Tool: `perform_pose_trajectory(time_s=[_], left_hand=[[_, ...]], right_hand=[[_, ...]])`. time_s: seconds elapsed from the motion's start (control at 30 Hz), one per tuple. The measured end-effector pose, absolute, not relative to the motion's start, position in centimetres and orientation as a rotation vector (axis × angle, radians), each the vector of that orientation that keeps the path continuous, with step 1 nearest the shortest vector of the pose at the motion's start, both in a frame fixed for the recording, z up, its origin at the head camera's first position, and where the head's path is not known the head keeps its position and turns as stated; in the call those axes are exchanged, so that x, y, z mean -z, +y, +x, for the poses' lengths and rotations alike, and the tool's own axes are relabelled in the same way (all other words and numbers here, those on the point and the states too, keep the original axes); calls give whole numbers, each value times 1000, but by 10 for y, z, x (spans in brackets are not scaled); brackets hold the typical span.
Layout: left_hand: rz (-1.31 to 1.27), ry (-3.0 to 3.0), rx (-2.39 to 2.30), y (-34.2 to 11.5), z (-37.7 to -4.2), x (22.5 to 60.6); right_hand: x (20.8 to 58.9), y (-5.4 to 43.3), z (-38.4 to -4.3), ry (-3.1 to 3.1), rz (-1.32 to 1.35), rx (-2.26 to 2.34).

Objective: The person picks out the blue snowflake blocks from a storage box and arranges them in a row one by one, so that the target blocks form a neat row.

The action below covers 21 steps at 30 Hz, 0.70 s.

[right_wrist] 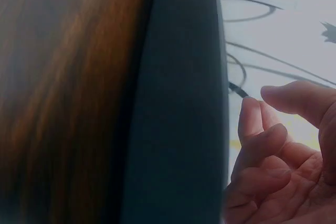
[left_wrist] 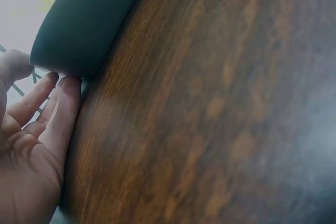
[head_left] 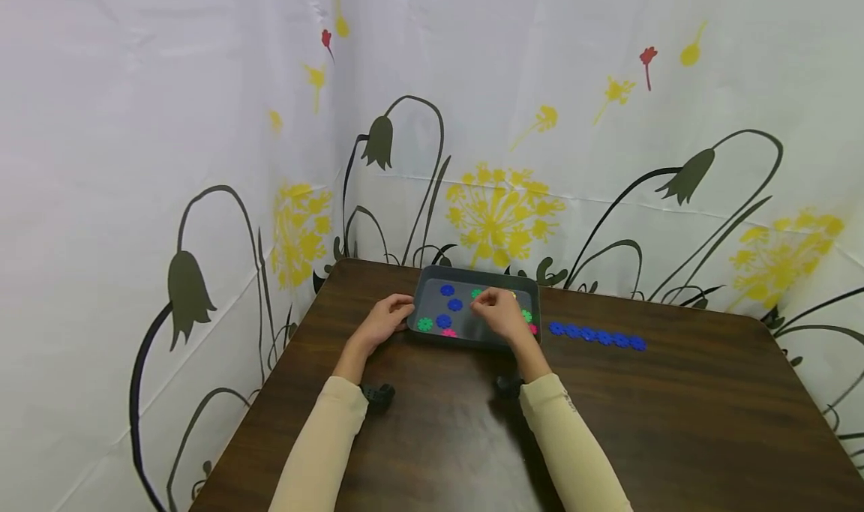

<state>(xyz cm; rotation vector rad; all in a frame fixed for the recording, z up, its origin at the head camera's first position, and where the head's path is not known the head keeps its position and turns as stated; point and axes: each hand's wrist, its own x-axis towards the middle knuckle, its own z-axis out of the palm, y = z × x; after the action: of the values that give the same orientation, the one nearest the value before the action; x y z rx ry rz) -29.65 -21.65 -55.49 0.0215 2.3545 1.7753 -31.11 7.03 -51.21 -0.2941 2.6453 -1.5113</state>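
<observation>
A shallow dark tray (head_left: 502, 278) lies near the far edge of the brown counter (head_left: 648, 422), with small flower-shaped pieces scattered on its floor. In the head view, taking the tray's middle as the clock's centre, one blue piece (head_left: 447, 290) sits at ten o'clock, another (head_left: 455, 304) at nine and a third (head_left: 443, 321) at eight. A green piece (head_left: 424, 324) lies farther out between eight and nine, and a pink piece (head_left: 448, 333) near seven, partly cut off by the near rim. More green shows at twelve and at half past three, a second pink piece (head_left: 533, 328) at four, and a bit of yellow at two — much of it hidden behind the right hand.

The right hand (head_left: 499, 313) reaches over the tray from five o'clock, fingers loosely bent, thumb and fingertips a little apart with nothing seen between them; it covers part of the tray floor. The left hand (head_left: 386, 318) is at nine o'clock, fingers fairly straight and somewhat apart, their tips touching the tray's end. Both wrist views are largely blocked by the tray's outer wall and the counter, so the pieces do not show there.

Outside the tray, at three o'clock, a row of blue pieces (head_left: 597, 336) runs away to the right, slanting slightly towards four. A white cloth (head_left: 499, 62) printed with flowers hangs beyond the counter at twelve — and along the nine o'clock side.
</observation>
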Motion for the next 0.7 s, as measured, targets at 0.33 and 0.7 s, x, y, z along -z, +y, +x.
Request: perform_pose_trajectory(time_s=[0.33,0.7], left_hand=[[8,2349,-1795,-213,-297,556],[1,2350,-1797,-218,-295,555]], right_hand=[[529,39,-320,2659,-259,1430],[536,20,-318,2696,-197,1231]])
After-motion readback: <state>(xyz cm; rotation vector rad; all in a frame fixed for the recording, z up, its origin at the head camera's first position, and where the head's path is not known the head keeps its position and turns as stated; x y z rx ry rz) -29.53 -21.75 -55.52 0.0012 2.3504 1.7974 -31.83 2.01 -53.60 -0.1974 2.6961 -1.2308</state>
